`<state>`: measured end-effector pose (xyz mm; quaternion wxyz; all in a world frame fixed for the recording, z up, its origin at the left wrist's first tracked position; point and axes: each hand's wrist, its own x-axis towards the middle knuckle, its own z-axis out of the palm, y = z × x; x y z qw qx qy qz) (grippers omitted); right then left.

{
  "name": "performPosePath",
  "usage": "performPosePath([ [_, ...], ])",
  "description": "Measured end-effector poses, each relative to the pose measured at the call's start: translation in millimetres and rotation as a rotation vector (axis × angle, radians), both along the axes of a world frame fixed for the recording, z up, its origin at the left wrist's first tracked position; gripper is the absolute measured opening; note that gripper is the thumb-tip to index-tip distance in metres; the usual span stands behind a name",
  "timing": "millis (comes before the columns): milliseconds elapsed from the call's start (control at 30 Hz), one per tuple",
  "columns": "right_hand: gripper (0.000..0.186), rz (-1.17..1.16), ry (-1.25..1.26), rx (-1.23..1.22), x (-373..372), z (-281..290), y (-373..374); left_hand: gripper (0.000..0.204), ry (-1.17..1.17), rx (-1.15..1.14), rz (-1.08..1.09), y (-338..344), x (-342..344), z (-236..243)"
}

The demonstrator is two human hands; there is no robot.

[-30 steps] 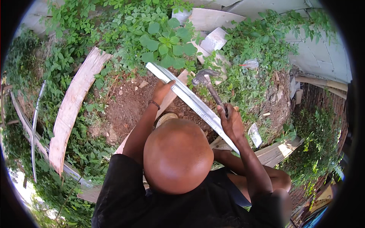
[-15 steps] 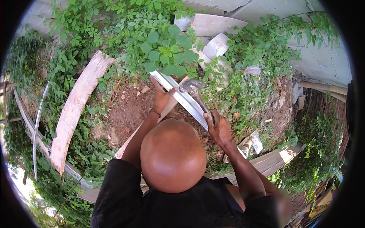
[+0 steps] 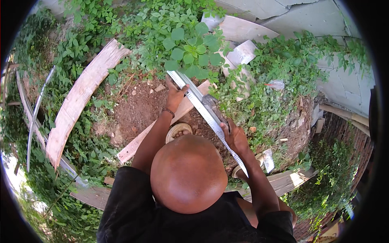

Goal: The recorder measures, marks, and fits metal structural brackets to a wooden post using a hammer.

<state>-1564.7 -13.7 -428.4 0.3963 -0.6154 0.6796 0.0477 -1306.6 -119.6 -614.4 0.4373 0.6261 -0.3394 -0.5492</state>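
Mid-frame, the closed right hand now brings the dark hammer alongside the long silver metal strip (left hand clasps it).

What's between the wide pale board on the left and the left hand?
Head view: next to the board, green weeds; then brown soil with a few small pale bits, up to the left hand.
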Motion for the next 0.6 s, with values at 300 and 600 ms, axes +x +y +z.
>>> performPosePath([
  [300,0.047,-0.209,-0.207,-0.173,7.0,14.2,-28.9,0.058,0.112,0.158,-0.137,-6.1,-10.8,23.0],
  [600,0.044,0.001,0.007,-0.079,23.9,-3.1,-19.4,0.057,-0.03,0.015,-0.081,-3.5,-20.2,24.9],
])
